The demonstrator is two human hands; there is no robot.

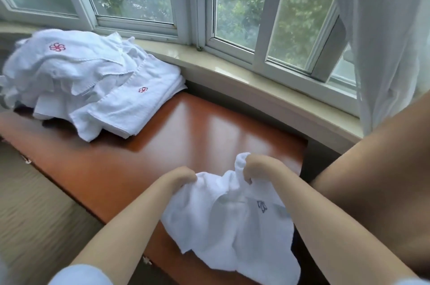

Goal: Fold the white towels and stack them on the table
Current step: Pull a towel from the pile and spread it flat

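Both hands grasp one white towel (pixel 223 222) at the near end of the bench (pixel 186 135). The left hand (pixel 180 175) pinches its upper edge, and the right hand (pixel 260 166) clenches a bunched corner beside it. The cloth hangs crumpled over the bench's near edge. A pile of towels (pixel 88 82) lies well apart at the far left, below the window (pixel 193 5).

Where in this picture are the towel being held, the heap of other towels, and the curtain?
held white towel (pixel 223 222), head view, on its crumpled middle.
pile of white towels (pixel 93 79), head view, on the cloth near the pile's centre.
white curtain (pixel 381 28), head view, on its hanging folds.
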